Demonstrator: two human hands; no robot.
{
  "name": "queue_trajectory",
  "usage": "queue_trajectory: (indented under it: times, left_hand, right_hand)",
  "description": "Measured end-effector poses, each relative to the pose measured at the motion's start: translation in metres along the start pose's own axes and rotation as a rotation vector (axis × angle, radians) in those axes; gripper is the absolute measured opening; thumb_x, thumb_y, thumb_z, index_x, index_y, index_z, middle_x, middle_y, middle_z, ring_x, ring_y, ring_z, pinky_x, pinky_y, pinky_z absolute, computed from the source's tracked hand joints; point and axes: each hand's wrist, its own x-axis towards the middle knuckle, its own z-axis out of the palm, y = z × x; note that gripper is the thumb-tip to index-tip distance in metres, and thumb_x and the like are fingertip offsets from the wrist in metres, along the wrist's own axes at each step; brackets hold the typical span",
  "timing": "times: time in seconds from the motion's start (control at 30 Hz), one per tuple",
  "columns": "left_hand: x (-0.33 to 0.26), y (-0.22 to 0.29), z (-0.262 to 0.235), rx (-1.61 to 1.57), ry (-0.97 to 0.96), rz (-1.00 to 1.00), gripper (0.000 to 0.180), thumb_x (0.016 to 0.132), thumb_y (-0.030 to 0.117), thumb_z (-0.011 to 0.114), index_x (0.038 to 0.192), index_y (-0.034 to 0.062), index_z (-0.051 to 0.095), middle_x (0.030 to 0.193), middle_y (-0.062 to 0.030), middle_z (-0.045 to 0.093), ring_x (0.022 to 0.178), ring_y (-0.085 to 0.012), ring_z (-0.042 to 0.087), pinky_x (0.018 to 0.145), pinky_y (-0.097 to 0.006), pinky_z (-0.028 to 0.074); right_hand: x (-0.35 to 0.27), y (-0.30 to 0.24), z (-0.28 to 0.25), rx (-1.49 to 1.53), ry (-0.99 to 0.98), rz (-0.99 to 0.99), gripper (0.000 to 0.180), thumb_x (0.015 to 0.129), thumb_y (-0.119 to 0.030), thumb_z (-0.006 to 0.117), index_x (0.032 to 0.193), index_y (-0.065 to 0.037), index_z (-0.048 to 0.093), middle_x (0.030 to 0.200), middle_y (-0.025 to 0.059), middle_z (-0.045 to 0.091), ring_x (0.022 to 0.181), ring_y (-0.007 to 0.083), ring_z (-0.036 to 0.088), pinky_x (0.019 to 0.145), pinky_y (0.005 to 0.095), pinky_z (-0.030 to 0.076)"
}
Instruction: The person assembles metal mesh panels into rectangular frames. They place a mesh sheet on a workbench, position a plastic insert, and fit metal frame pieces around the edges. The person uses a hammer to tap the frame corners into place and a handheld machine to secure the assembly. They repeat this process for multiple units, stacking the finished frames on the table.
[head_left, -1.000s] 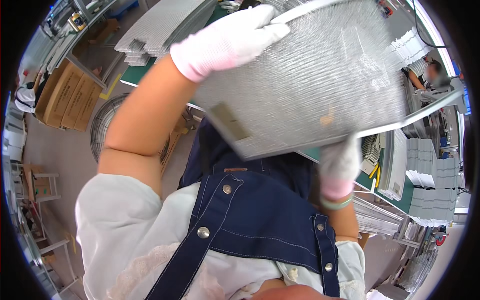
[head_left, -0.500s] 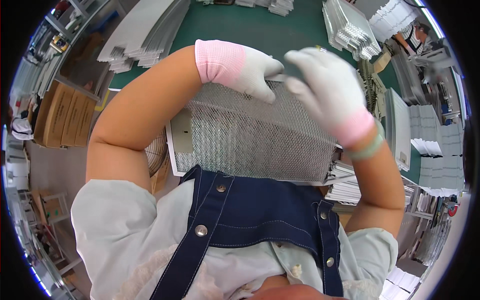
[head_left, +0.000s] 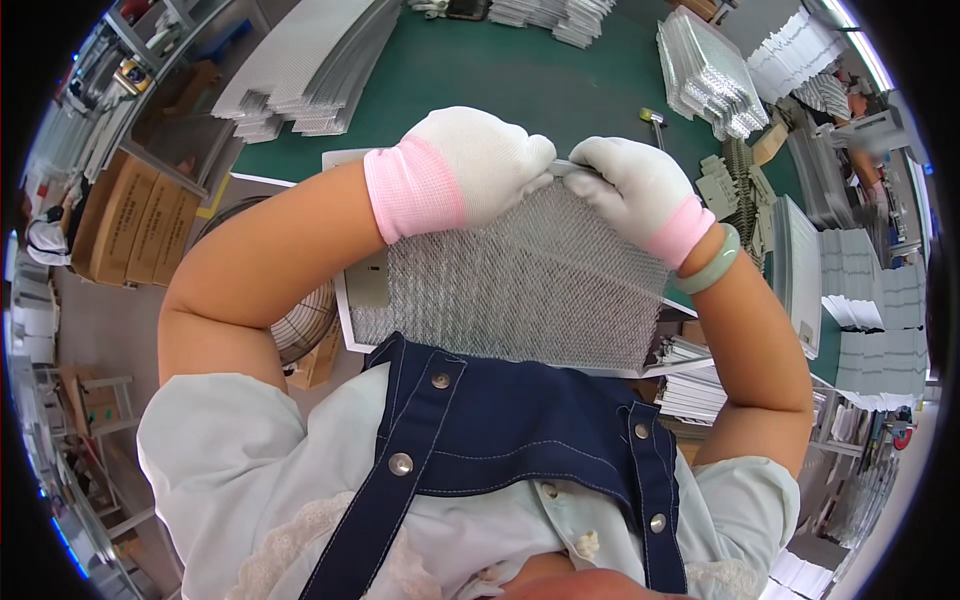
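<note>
A silver metal mesh filter panel (head_left: 510,290) in a thin white frame lies in front of me, its near edge against my apron. At the panel's far edge my left hand (head_left: 485,165), in a white glove with a pink cuff, is closed with curled fingers on the rim. My right hand (head_left: 635,190), gloved the same way, pinches that rim just to the right, its fingertips almost meeting the left ones. The gloves hide what lies between the fingertips. A grey plate (head_left: 368,284) fills the panel's left end.
On the green table (head_left: 480,80) lie stacked mesh sheets at far left (head_left: 315,70) and far right (head_left: 705,75). A small yellow-headed hammer (head_left: 652,117) and grey-green metal pieces (head_left: 738,185) lie beyond my right hand. A fan (head_left: 305,325) and cartons (head_left: 130,220) stand at left. Another person (head_left: 830,95) is at far right.
My right hand has come down from above the panel, and its spread fingers have closed at the far rim. The left hand's fingers have curled in. The yellow-headed hammer now shows fully.
</note>
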Motion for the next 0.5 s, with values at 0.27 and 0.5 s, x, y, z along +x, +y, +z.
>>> queue_trajectory:
  times: [0.27, 0.5]
  left_hand:
    - [0.004, -0.003, -0.014, -0.224, -0.107, 0.007, 0.026, 0.097, 0.028, 0.054, 0.101, 0.0041, 0.063, 0.078, -0.0152, 0.065, 0.077, -0.0347, 0.065, 0.071, -0.043, 0.052]
    - [-0.002, -0.003, -0.012, -0.179, -0.061, 0.005, 0.024, 0.095, 0.027, 0.058, 0.100, 0.0037, 0.061, 0.077, -0.0154, 0.064, 0.075, -0.0346, 0.065, 0.068, -0.043, 0.051]
  right_hand:
    - [-0.010, -0.004, -0.017, -0.014, -0.068, 0.089, 0.031, 0.094, -0.034, 0.058, 0.096, -0.005, 0.064, 0.076, 0.0167, 0.065, 0.078, 0.0348, 0.065, 0.070, 0.0431, 0.051]
    - [-0.025, 0.007, -0.011, -0.271, 0.137, -0.104, 0.030, 0.092, -0.037, 0.061, 0.081, -0.009, 0.058, 0.068, 0.0106, 0.059, 0.065, 0.0312, 0.062, 0.057, 0.0419, 0.048]
